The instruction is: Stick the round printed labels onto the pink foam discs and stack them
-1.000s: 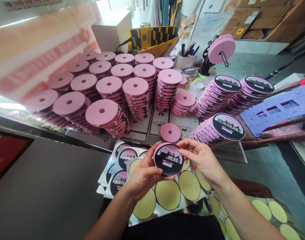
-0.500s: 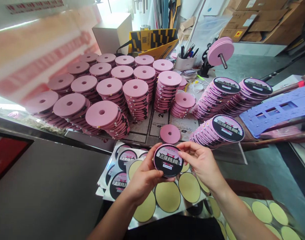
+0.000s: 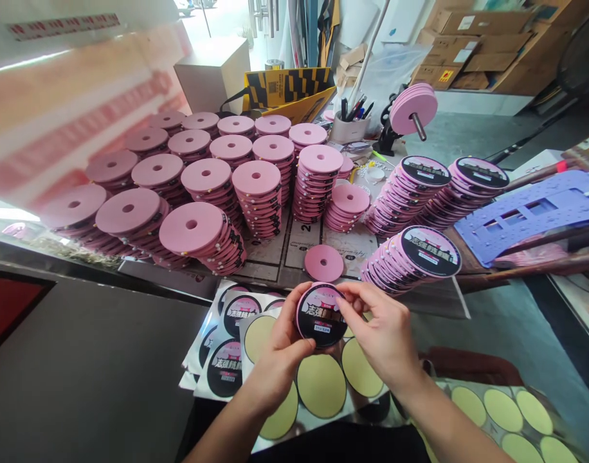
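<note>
Low in front of me, my left hand (image 3: 285, 344) grips a pink foam spool (image 3: 322, 316) by its left and lower edges. A round black-and-pink label with white lettering covers the spool's upper face. The fingers of my right hand (image 3: 384, 328) are closed on the upper right edge, thumb across part of the lettering. Beneath both hands is a label sheet (image 3: 301, 426) with bare yellow circles. To its left lie more sheets with printed round labels (image 3: 227, 368). One loose pink spool (image 3: 324, 263) lies flat on the table just beyond my hands.
Several stacks of plain pink spools (image 3: 191, 228) fill the left and middle of the table. Labelled stacks (image 3: 430, 251) stand at the right, near a purple plastic piece (image 3: 540, 209). Farther back are a pen holder (image 3: 350, 128) and spools on a metal spindle (image 3: 413, 109).
My right hand has shifted left along the spool, its thumb now farther over the label. My left hand keeps its hold. The whole view has moved slightly.
</note>
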Demonstrator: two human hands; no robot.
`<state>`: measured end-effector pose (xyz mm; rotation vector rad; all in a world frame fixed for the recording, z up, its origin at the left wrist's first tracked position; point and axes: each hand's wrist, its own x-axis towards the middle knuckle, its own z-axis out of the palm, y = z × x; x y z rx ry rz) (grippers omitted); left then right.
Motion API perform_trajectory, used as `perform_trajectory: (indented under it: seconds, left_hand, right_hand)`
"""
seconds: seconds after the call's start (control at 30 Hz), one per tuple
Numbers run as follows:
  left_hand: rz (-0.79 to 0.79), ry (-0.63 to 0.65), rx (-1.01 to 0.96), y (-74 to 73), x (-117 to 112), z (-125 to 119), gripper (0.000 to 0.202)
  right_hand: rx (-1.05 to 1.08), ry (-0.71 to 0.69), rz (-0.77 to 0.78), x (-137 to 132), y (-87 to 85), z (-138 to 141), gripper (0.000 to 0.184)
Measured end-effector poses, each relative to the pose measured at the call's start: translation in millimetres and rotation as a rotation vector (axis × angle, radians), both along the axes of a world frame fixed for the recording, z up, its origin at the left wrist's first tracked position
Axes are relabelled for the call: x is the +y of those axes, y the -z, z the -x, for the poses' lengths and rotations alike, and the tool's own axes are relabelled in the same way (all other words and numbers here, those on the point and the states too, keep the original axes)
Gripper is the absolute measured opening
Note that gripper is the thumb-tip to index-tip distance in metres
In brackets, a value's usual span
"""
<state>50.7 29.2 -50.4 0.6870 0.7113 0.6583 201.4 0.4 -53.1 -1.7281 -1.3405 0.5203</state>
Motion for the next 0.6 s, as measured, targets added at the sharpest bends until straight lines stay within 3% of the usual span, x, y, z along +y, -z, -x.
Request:
perform_trajectory:
  seconds: [0.07, 0.13, 0.3, 0.37, 0.43, 0.5, 0.53, 0.6]
  left_hand:
    - [0.024, -0.022, 0.005, 1.0, 0, -2, 0.064]
    - [0.092, -0.023, 0.000, 2.3, 0, -4, 0.060]
    - [0.114, -0.038, 0.063, 2.8, -3, -14, 0.047]
    - [0.057, -0.022, 0.094, 1.3, -6, -19, 0.053]
    - [-0.019, 0.009, 0.126, 0.5, -6, -19, 0.058]
    - [-0.158, 0.017, 0.248, 2.9, -2, -11, 0.057]
    - [-0.258, 0.004, 0.358, 5.9, 2, -4, 0.055]
    - [-0.462, -0.014, 0.648, 15.6, 12, 18, 0.050]
  right_hand:
    - [-0.133, 0.016, -0.013, -1, -2.1, -1, 0.015]
    - [-0.108, 0.040, 0.042, -2, 0.2, -2, 0.020]
    - [0.457, -0.072, 0.159, -12, 6.5, 1, 0.039]
    - [0.513, -0.085, 0.144, -16, -2.2, -6, 0.038]
    - [0.397, 0.042, 0.062, -14, -17.3, -26, 0.032]
    - [0.257, 0.279, -0.115, -6, -33.5, -59, 0.029]
    - [0.243, 0.381, -0.213, -1, -40.1, -78, 0.030]
    - [0.351, 0.423, -0.248, 10, -47.3, -113, 0.034]
